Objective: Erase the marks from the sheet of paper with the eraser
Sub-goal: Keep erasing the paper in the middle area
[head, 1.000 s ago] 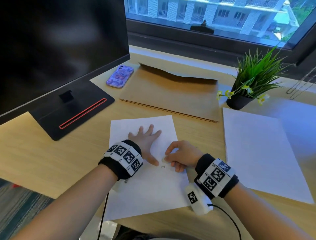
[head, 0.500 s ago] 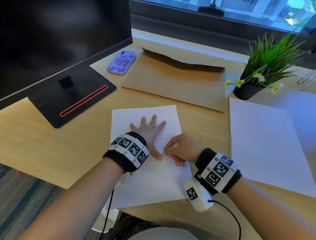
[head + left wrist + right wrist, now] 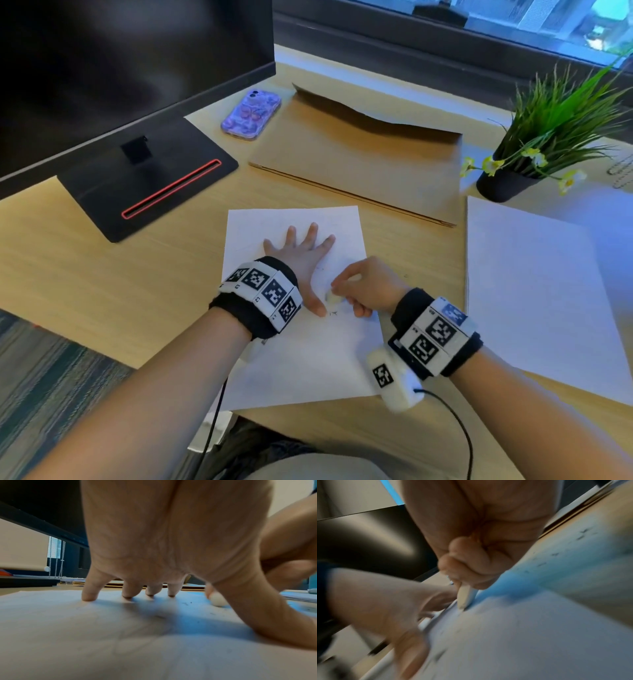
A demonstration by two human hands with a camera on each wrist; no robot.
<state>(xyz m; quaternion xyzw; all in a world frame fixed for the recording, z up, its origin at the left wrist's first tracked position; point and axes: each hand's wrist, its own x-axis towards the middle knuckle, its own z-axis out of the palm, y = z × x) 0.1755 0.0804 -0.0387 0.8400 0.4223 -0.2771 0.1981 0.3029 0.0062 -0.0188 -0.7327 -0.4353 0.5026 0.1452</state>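
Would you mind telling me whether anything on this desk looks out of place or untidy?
Only small things: dark eraser crumbs lie scattered on the sheet of paper, near the eraser. The sheet sits slightly askew, its near edge overhanging the desk.

a light wooden tabletop fills the view. on its left stands a big black monitor on a flat black base with a thin red line. a purple phone lies beside the base. a brown envelope lies flat in the middle. on the right a small green plant with yellow flowers sits in a dark pot, near a spare white sheet. behind is a dark window sill and a window with bright blue daylight. low on the left is striped carpet.
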